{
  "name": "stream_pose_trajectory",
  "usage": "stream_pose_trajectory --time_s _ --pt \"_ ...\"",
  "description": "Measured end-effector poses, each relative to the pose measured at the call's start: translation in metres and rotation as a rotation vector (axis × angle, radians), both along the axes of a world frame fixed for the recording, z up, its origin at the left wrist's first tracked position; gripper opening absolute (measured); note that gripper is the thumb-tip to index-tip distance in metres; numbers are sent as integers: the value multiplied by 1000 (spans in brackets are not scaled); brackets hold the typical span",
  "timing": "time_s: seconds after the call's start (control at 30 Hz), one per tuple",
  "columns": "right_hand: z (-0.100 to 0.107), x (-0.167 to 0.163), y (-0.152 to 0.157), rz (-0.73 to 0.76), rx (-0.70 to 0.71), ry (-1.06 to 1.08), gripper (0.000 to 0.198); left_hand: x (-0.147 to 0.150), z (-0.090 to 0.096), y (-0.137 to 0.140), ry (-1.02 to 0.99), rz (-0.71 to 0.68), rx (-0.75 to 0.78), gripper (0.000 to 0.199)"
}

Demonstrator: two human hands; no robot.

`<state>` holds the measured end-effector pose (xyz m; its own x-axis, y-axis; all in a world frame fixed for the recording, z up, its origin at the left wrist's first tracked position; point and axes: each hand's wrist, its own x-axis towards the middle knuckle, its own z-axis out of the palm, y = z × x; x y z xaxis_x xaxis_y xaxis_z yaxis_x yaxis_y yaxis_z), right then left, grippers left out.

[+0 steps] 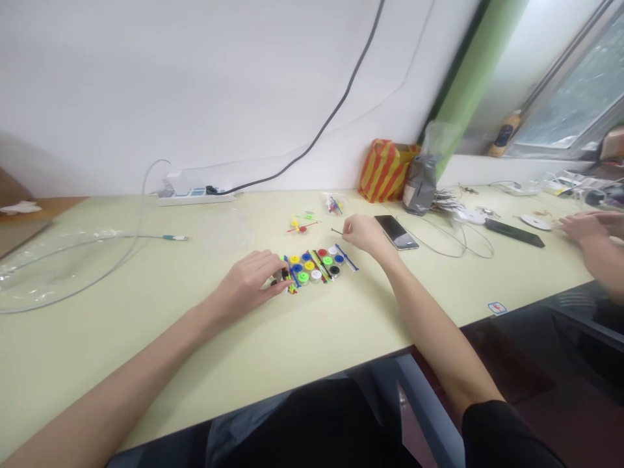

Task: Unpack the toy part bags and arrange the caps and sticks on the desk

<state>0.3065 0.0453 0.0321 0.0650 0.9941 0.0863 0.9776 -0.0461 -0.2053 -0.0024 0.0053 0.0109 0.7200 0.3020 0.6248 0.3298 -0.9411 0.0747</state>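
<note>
Several coloured discs (309,266) lie in a compact group on the pale table (292,338), to the right of your left hand (260,276) and on the near side of your right hand (363,233). The discs are yellow, blue, red, white, green and black. Thin coloured sticks (322,265) run through the middle of the group; more sticks lie along its left end, and a blue stick (347,258) lies along its right end.

Your left hand is at the left end of the group, its fingers and thumb curved around a small dark piece (279,281). You cannot tell from this view whether these fingers grip the piece or only touch it. Your right hand is above the far right corner of the group, clear of the discs. Its fingertips pinch one end of a thin dark stick (337,231), which points to the left.

Loose red and yellow parts (298,226) lie beyond the group, to the left of your right hand. A small clear bag (334,205) of coloured parts lies farther back. A phone (397,232) lies just to the right of your right hand. Another person's hands (585,227) are well apart, at the far right.
</note>
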Motion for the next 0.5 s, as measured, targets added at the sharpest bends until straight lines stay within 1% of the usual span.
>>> stream_pose_trajectory --time_s 0.17,0.33,0.5 --pt "8 -6 -9 62 -12 -58 15 0 -1 1 11 -2 -15 13" --pt "11 -8 -13 98 -117 -68 14 -1 -2 2 11 6 -45 13" --pt "10 -9 -12 121 -187 -97 15 -1 -3 2 15 -8 -35 12"
